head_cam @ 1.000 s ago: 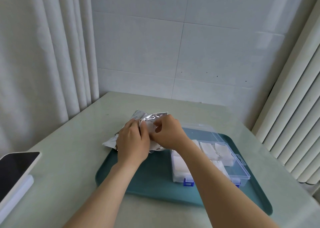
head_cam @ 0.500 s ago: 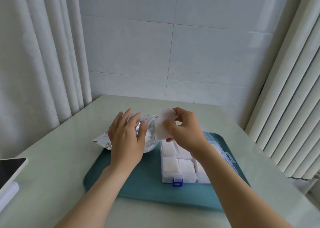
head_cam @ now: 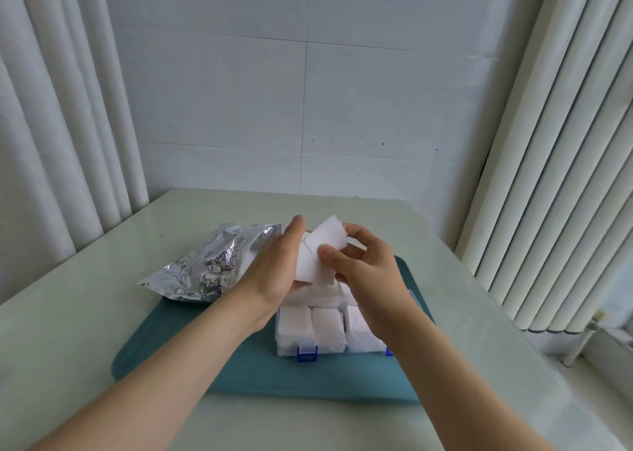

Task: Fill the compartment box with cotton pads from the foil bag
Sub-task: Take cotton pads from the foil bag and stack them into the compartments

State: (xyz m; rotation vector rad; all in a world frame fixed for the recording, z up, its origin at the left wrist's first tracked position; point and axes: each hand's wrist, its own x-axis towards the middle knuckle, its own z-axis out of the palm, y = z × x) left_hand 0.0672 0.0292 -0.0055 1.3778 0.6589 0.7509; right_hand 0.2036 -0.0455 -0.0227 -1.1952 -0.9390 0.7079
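Seen from a head-worn camera, two bare forearms reach out over a pale green table point(head_cam: 68, 330). Between the hands, held above the far part of the box, is a small stack of white square cotton pads point(head_cam: 320, 255), with the top pad tilted.

The right hand point(head_cam: 363, 272) pinches the pads: its thumb presses on the near face and its curled fingers wrap behind. The left hand point(head_cam: 274, 265) lies against the left side of the stack with its fingers nearly straight and pointing away; its thumb is hidden.

Directly below the hands, a clear plastic compartment box point(head_cam: 329, 327) sits on a teal tray point(head_cam: 260, 375). Its near compartments are packed with white pads, and a blue latch point(head_cam: 306, 353) shows on its near edge.

The crumpled silver foil bag point(head_cam: 205, 265) lies to the left of the box, partly on the tray's far left corner and partly on the table, just beside the left hand.

White curtains point(head_cam: 51, 108) hang at the left, and a grey tiled wall point(head_cam: 308, 108) stands behind.
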